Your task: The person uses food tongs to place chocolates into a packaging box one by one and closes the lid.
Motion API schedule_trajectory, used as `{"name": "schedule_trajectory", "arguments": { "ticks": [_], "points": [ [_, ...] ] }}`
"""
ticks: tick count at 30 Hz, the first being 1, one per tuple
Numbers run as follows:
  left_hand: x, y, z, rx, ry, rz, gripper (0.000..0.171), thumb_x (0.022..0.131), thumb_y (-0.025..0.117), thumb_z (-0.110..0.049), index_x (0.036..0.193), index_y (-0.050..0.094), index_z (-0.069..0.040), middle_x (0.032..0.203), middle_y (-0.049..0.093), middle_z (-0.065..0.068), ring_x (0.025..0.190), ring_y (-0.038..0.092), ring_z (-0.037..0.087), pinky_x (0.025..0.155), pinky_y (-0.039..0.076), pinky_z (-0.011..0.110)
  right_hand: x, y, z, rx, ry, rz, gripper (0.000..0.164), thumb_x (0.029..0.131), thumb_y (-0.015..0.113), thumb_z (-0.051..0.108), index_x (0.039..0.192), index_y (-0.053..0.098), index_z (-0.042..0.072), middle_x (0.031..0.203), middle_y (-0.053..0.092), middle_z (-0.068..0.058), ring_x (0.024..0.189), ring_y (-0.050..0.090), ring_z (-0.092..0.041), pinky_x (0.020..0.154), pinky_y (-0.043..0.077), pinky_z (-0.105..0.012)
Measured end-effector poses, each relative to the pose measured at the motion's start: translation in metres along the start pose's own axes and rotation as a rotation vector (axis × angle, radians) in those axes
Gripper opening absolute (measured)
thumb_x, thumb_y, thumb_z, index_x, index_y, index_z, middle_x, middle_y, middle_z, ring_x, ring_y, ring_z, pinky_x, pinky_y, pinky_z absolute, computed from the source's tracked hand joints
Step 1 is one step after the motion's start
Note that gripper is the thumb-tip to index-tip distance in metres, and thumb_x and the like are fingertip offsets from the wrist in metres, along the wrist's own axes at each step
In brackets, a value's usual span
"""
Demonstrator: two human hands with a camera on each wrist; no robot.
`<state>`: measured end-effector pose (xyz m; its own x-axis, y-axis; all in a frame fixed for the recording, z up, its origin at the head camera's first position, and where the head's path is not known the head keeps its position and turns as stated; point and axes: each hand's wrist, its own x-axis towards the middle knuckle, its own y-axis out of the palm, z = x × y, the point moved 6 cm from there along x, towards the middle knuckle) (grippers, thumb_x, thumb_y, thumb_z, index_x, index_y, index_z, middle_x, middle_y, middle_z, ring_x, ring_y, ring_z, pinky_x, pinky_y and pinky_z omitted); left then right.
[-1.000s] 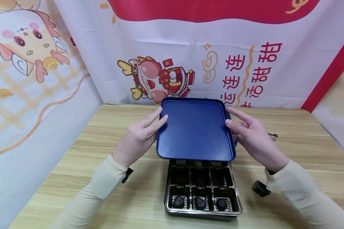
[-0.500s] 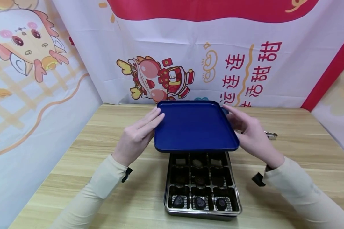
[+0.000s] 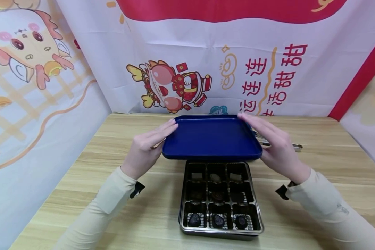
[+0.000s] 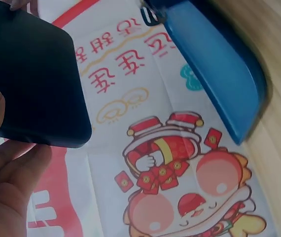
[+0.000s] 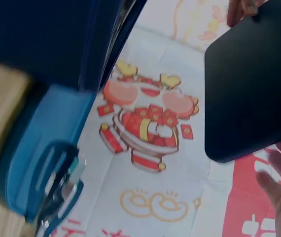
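Observation:
Both hands hold a square dark blue box lid (image 3: 212,137) by its sides, raised behind an uncovered chocolate box (image 3: 221,233). My left hand (image 3: 145,147) grips the left edge; in the left wrist view its thumb lies on one face of the lid (image 4: 37,74) with fingers under the other. My right hand (image 3: 276,147) holds the right edge, fingers stretched along the far corner in the head view. Chocolates of differing shapes, among them a dark round chocolate (image 3: 241,222), sit in the box's square compartments. The lid's near edge stands just beyond the box's back row.
Metal tongs (image 3: 297,147) lie partly hidden behind the right hand. Beneath them is a blue tray (image 5: 56,128), hidden by the lid in the head view. A printed cloth (image 3: 187,38) hangs behind the wooden table (image 3: 106,152).
The lid has tipped flatter, and its near edge has moved away from the box, uncovering the back row of chocolates. The right hand's fingers have shifted along the lid's side; the box stays put.

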<state>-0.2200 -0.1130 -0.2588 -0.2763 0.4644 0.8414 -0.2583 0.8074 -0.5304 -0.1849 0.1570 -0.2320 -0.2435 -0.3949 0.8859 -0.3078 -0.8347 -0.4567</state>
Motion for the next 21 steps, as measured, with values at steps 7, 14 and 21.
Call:
{"name": "schedule_trajectory", "arguments": {
  "ticks": [7, 14, 21],
  "points": [
    [0.002, -0.001, 0.0, -0.056, -0.072, -0.021, 0.03, 0.081, 0.072, 0.001, 0.109, 0.07, -0.005, 0.107, 0.067, 0.001, 0.087, 0.066, 0.012, 0.07, 0.049, 0.022, -0.006, -0.001, -0.006, 0.026, 0.066, -0.022, 0.027, 0.095, 0.06, 0.017, 0.108, 0.065, -0.006, 0.102, 0.067, -0.012, 0.088, 0.065, -0.016, 0.073, 0.046, -0.02],
    [0.008, -0.004, -0.009, -0.121, -0.14, -0.068, 0.023, 0.08, 0.073, 0.0, 0.103, 0.073, -0.006, 0.1, 0.068, -0.002, 0.081, 0.067, 0.01, 0.063, 0.049, 0.022, -0.009, -0.009, -0.011, 0.138, 0.163, -0.11, 0.023, 0.078, 0.073, -0.005, 0.101, 0.068, -0.005, 0.094, 0.067, -0.013, 0.083, 0.066, -0.015, 0.073, 0.05, -0.026],
    [0.012, -0.007, -0.021, -0.259, -0.346, -0.069, 0.024, 0.08, 0.073, -0.001, 0.104, 0.071, 0.0, 0.091, 0.069, 0.001, 0.073, 0.068, 0.013, 0.062, 0.052, 0.027, -0.009, -0.018, -0.016, 0.29, 0.364, -0.115, 0.057, 0.067, 0.071, -0.023, 0.12, 0.056, -0.012, 0.09, 0.064, -0.023, 0.076, 0.065, -0.014, 0.067, 0.051, -0.024]
  ]
}}
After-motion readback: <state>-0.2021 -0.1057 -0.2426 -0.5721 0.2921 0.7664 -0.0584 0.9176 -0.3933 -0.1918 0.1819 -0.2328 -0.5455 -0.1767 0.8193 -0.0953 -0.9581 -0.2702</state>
